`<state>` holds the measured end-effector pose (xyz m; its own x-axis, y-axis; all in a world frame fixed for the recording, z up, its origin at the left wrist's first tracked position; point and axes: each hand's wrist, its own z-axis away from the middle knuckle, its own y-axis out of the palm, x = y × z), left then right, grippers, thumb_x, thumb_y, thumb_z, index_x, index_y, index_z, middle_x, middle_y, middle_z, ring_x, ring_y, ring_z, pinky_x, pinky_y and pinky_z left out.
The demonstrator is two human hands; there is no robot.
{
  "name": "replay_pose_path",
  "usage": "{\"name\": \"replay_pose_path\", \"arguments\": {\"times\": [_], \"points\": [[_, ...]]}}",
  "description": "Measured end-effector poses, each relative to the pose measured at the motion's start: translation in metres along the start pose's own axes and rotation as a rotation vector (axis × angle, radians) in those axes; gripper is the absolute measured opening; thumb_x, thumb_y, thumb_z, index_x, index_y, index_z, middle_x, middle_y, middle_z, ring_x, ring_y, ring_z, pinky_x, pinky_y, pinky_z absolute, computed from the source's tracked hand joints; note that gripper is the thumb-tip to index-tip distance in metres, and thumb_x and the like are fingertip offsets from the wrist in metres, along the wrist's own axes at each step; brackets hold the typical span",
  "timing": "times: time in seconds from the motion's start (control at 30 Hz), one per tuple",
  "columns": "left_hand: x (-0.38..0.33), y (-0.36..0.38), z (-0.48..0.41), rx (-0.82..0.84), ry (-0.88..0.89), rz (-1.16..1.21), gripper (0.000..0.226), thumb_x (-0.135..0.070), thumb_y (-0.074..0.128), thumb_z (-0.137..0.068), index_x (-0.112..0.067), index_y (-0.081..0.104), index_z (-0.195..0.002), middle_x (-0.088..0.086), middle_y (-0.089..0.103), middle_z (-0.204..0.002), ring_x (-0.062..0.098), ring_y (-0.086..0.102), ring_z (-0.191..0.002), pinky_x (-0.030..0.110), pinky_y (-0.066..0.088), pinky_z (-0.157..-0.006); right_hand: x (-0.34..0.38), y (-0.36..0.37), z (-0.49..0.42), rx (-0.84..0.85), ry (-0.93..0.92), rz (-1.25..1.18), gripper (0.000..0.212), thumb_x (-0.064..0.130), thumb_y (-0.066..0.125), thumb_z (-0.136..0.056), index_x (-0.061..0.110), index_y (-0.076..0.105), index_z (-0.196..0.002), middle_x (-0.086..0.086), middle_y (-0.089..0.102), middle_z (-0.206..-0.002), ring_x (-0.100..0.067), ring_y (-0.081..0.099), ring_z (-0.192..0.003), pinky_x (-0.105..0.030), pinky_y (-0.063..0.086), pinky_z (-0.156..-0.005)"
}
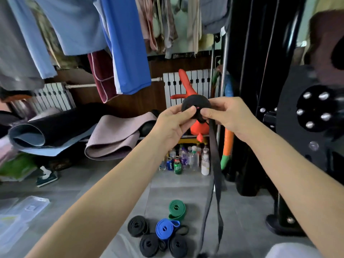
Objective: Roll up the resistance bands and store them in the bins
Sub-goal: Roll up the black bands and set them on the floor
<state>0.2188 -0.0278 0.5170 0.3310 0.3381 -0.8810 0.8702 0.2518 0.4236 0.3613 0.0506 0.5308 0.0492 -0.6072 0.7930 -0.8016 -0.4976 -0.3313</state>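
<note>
A black resistance band (195, 104) is partly wound into a coil held up in front of me. My left hand (174, 122) pinches the coil from the left and my right hand (229, 116) grips it from the right. The band's loose tail (216, 174) hangs straight down toward the floor. On the floor below lie rolled bands: a green roll (176, 209), a blue roll (165, 229) and three black rolls (137, 225). Clear plastic bins (20, 215) sit at the lower left.
Rolled yoga mats (111, 138) lie on a low shelf at left. Bottles and cans (186, 159) stand on the floor ahead. A black gym machine (309, 108) fills the right side. Clothes (126, 43) hang overhead. A sneaker (46, 176) lies at left.
</note>
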Motion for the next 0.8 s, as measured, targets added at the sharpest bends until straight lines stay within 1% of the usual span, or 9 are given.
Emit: {"name": "replay_pose_path", "arguments": {"times": [0.13, 0.17, 0.23, 0.3, 0.4, 0.47, 0.6, 0.7, 0.8], "points": [[-0.024, 0.011, 0.001, -0.016, -0.034, -0.069, 0.009, 0.000, 0.059, -0.087, -0.004, 0.062, -0.094, 0.004, 0.072, -0.076, 0.008, 0.070, -0.069, 0.016, 0.054, -0.059, 0.021, -0.011, -0.015, 0.040, -0.018, 0.101, 0.019, 0.010, 0.067, -0.084, 0.013, 0.069, -0.102, 0.000, 0.071, -0.082, 0.001, 0.063, -0.068, -0.014, 0.051, -0.064], [-0.031, 0.012, 0.003, -0.014, 0.004, -0.210, 0.011, 0.000, 0.061, -0.087, -0.004, 0.062, -0.097, 0.003, 0.071, -0.079, 0.009, 0.069, -0.070, 0.017, 0.054, -0.059, 0.025, -0.012, -0.018, 0.052, -0.032, 0.155, 0.019, 0.009, 0.068, -0.083, 0.011, 0.070, -0.101, -0.006, 0.072, -0.086, -0.006, 0.065, -0.074, -0.020, 0.053, -0.071], [-0.045, 0.008, 0.006, -0.022, 0.181, -0.735, 0.026, -0.003, 0.067, -0.083, -0.006, 0.062, -0.108, 0.001, 0.066, -0.089, 0.011, 0.065, -0.077, 0.021, 0.054, -0.060, 0.032, -0.009, -0.021, 0.096, -0.054, 0.279, 0.017, 0.009, 0.069, -0.082, 0.007, 0.071, -0.098, -0.013, 0.072, -0.089, -0.018, 0.065, -0.081, -0.033, 0.051, -0.081], [-0.059, 0.004, 0.011, 0.039, 0.345, -1.174, 0.036, -0.008, 0.073, -0.078, -0.011, 0.063, -0.113, 0.001, 0.064, -0.096, 0.015, 0.061, -0.083, 0.029, 0.052, -0.065, 0.033, -0.004, -0.021, 0.146, -0.056, 0.374, 0.016, 0.012, 0.070, -0.081, 0.007, 0.071, -0.097, -0.011, 0.072, -0.086, -0.020, 0.063, -0.077, -0.035, 0.050, -0.079], [-0.071, -0.002, 0.024, 0.092, 0.344, -1.524, 0.025, -0.020, 0.074, -0.076, -0.012, 0.069, -0.099, 0.005, 0.068, -0.092, 0.021, 0.063, -0.085, 0.039, 0.051, -0.079, 0.029, 0.011, -0.014, 0.200, -0.043, 0.381, 0.026, 0.012, 0.071, -0.080, 0.009, 0.070, -0.106, -0.001, 0.072, -0.093, -0.013, 0.065, -0.080, -0.030, 0.050, -0.081], [-0.071, -0.007, 0.032, 0.112, 0.291, -1.620, 0.025, -0.025, 0.073, -0.076, -0.014, 0.069, -0.098, 0.004, 0.068, -0.092, 0.020, 0.063, -0.085, 0.042, 0.051, -0.080, 0.024, 0.022, -0.007, 0.219, -0.022, 0.377, 0.026, 0.014, 0.072, -0.079, 0.010, 0.070, -0.105, -0.002, 0.071, -0.093, -0.016, 0.066, -0.086, -0.034, 0.052, -0.085], [-0.060, -0.021, 0.044, 0.118, 0.222, -1.551, 0.021, -0.022, 0.073, -0.079, -0.018, 0.070, -0.099, 0.000, 0.069, -0.090, 0.018, 0.065, -0.084, 0.038, 0.055, -0.077, 0.012, 0.037, 0.013, 0.207, 0.005, 0.211, 0.022, 0.012, 0.075, -0.075, 0.023, 0.072, -0.094, 0.008, 0.071, -0.085, -0.006, 0.067, -0.081, -0.022, 0.054, -0.078], [-0.042, -0.033, 0.052, 0.077, 0.143, -1.179, 0.016, -0.011, 0.071, -0.081, -0.020, 0.070, -0.095, -0.001, 0.070, -0.086, 0.019, 0.069, -0.082, 0.034, 0.058, -0.073, 0.003, 0.040, 0.031, 0.148, 0.005, 0.094, 0.023, 0.014, 0.076, -0.074, 0.035, 0.069, -0.083, 0.018, 0.070, -0.080, 0.003, 0.066, -0.078, -0.010, 0.051, -0.072], [-0.014, -0.041, 0.059, -0.018, 0.035, -0.734, 0.022, -0.003, 0.067, -0.083, -0.014, 0.067, -0.102, 0.003, 0.071, -0.092, 0.015, 0.070, -0.083, 0.025, 0.058, -0.072, -0.013, 0.041, 0.049, 0.100, 0.061, -0.032, 0.020, 0.014, 0.075, -0.076, 0.032, 0.069, -0.083, 0.017, 0.071, -0.081, 0.004, 0.067, -0.080, -0.008, 0.049, -0.070]]}}
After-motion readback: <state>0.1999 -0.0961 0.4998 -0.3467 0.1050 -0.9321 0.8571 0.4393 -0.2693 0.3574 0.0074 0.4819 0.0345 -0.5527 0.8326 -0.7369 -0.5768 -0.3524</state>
